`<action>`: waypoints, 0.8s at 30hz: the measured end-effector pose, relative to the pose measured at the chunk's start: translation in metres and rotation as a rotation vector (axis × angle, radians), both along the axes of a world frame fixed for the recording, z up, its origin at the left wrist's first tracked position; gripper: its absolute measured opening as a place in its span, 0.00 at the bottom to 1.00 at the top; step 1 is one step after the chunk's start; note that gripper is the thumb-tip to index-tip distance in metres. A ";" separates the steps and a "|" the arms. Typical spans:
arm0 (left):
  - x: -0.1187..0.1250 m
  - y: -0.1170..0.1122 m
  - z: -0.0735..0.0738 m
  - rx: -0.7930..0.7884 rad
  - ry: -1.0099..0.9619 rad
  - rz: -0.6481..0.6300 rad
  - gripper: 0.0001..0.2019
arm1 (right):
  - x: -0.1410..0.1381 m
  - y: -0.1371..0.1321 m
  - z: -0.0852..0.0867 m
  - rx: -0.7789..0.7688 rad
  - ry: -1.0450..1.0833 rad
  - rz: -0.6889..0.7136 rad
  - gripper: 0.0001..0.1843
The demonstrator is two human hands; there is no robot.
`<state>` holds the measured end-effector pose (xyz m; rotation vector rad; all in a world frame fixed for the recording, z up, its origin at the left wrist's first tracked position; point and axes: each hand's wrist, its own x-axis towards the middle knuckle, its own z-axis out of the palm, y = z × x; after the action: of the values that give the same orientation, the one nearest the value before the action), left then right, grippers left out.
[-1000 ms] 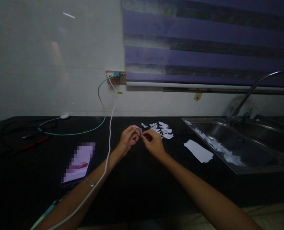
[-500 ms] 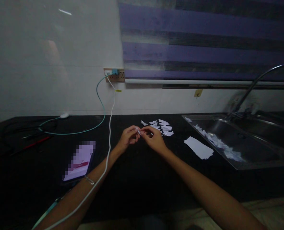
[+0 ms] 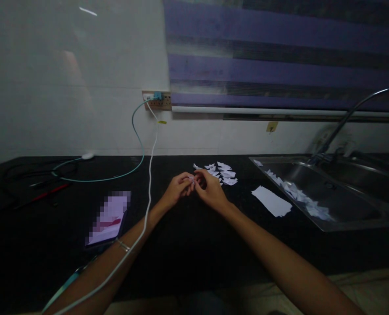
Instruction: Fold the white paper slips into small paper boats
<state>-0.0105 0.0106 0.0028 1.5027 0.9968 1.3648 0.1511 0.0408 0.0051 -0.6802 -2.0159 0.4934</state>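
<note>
Over the black counter, my left hand (image 3: 178,189) and my right hand (image 3: 210,188) meet fingertip to fingertip. Both pinch a small folded white paper (image 3: 192,178), mostly hidden by the fingers. Just behind my right hand lie several small folded paper boats (image 3: 229,174) in a loose group. To the right is a flat stack of white paper sheets (image 3: 271,201). More folded white paper pieces (image 3: 301,196) are heaped along the left rim of the sink.
A metal sink (image 3: 345,197) with a curved faucet (image 3: 348,111) is at the right. At the left lies a phone (image 3: 107,221) with its screen lit. A white cable (image 3: 149,179) runs from the wall socket (image 3: 163,101) across my left forearm; a teal cable (image 3: 115,176) loops behind.
My fingers have shifted slightly around the small paper, with the right fingertips now curled more over it. The camera view has moved a little; the other things lie as before.
</note>
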 end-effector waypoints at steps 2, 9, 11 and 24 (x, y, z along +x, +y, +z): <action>0.002 -0.001 -0.001 0.046 0.042 0.013 0.15 | 0.001 0.000 0.001 0.032 -0.040 -0.023 0.16; 0.009 -0.008 0.001 0.160 0.190 0.123 0.12 | 0.001 -0.002 0.003 0.044 -0.064 -0.080 0.15; 0.008 -0.008 0.000 0.182 0.200 0.136 0.11 | 0.000 -0.001 0.003 0.091 -0.076 -0.089 0.14; 0.005 -0.002 -0.008 0.165 0.103 0.121 0.06 | 0.001 -0.007 0.009 0.212 -0.252 -0.149 0.09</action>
<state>-0.0052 0.0090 -0.0057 1.6722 1.0764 1.4978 0.1517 0.0341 0.0137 -0.7844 -2.1917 0.1062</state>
